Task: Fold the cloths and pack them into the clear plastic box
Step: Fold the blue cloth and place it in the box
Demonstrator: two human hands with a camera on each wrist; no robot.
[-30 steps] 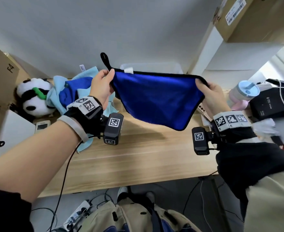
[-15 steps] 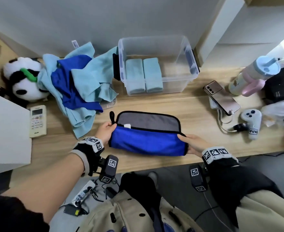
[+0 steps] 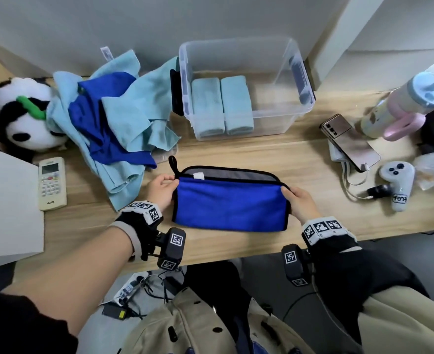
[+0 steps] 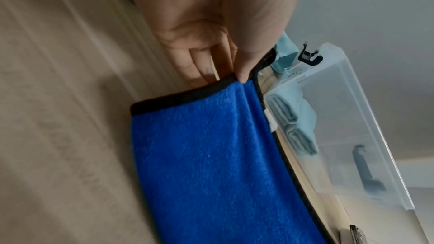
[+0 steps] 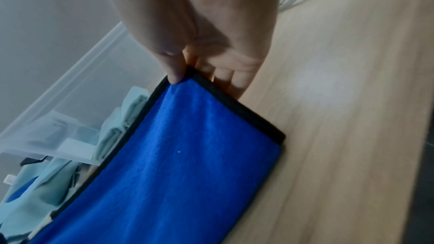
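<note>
A blue cloth (image 3: 230, 204) with black trim and a grey inner face lies folded over on the wooden table (image 3: 262, 154). My left hand (image 3: 161, 189) pinches the upper layer's left corner, thumb on top (image 4: 243, 73). My right hand (image 3: 297, 203) pinches the right corner (image 5: 175, 75) the same way. The blue cloth (image 4: 211, 164) (image 5: 164, 164) fills both wrist views. Behind it stands the clear plastic box (image 3: 297, 72) with two folded light-blue cloths (image 3: 222, 106) inside. A pile of loose light-blue and blue cloths (image 3: 116, 111) lies at the left.
A panda plush (image 3: 19, 116), a remote control (image 3: 51, 182) and a white box (image 3: 6, 213) sit at the left. At the right are a phone (image 3: 351, 144), a white controller (image 3: 397, 183), cables and a pink-and-blue tumbler (image 3: 405, 106). The table's front edge runs just below the cloth.
The blue cloth came down from the air onto the table and was folded over. Both hands have since carried the upper edge farther back, covering more of the grey inner face.
</note>
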